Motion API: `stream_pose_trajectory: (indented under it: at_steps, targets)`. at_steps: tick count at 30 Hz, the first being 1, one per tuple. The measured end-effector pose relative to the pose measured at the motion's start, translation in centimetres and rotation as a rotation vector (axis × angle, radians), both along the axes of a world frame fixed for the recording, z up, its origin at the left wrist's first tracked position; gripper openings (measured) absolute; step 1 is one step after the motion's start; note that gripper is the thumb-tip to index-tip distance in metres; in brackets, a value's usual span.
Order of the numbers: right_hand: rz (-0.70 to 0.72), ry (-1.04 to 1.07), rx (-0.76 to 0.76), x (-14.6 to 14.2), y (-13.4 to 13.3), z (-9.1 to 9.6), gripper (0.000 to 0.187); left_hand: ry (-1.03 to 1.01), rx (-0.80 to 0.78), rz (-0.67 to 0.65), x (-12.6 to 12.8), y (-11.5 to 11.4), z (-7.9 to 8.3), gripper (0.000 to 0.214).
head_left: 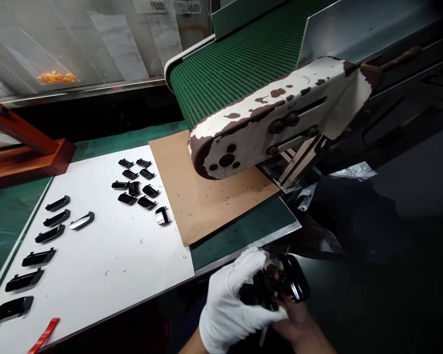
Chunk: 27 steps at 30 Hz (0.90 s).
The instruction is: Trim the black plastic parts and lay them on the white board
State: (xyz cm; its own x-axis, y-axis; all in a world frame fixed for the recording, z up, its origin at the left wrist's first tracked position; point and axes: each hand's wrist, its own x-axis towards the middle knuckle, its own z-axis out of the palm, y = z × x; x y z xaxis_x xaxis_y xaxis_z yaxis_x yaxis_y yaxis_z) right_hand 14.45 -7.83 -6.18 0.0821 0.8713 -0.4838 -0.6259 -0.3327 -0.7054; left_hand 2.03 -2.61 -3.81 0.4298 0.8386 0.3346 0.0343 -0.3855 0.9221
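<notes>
Okay, your gloved left hand [231, 300] clamps a black part [265, 290], near side, right of the white sheet [151, 270]; bare right hand [295, 317] close against it, grip unclear. Pinch edges, spare glossy surfaces, hold steady.

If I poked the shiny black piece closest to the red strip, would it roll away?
Probably not: that black piece looks long and angular, so it would more likely slide. Its glossy surface may feel slippery. It looks like moulded plastic, so it's probably light.
</notes>
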Motion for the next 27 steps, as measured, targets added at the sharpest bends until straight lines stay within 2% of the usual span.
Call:
stream_pose_trajectory:
  at_steps: [3,7,12,16,19,22,24,27]
  targets:
    - [-0.039,-0.013,-0.023,2.0,0.0,0.1,0.05,0.162,-0.009,-0.118,-0.7,1.0,0.6,0.062]
    - [0.048,-0.088,-0.074,3.7,0.2,0.9,0.039,0.333,-0.08,-0.23,-1.4,1.7,1.2,0.054]
    - [0.191,-0.207,-0.181,2.1,0.6,1.2,0.031,0.592,-0.092,-0.296,-2.2,1.7,1.1,0.036]
    - [0.276,-0.304,-0.191,1.0,0.6,1.3,0.031,0.689,-0.074,-0.317,-2.9,1.7,0.7,0.023]
    - [0.215,-0.435,-0.131,2.3,0.0,1.4,0.031,0.729,-0.027,-0.211,-3.7,2.4,0.8,0.039]
    - [0.154,-0.519,-0.031,4.2,-0.6,1.4,0.041,0.769,0.036,0.052,-4.8,4.6,0.9,0.064]
    - [0.127,-0.511,-0.019,4.9,-0.7,1.4,0.046,0.794,0.069,0.207,-5.5,6.8,0.6,0.068]
    - [0.048,-0.467,-0.058,4.9,-0.5,1.4,0.045,0.836,0.091,0.306,-5.9,9.9,-0.3,0.066]
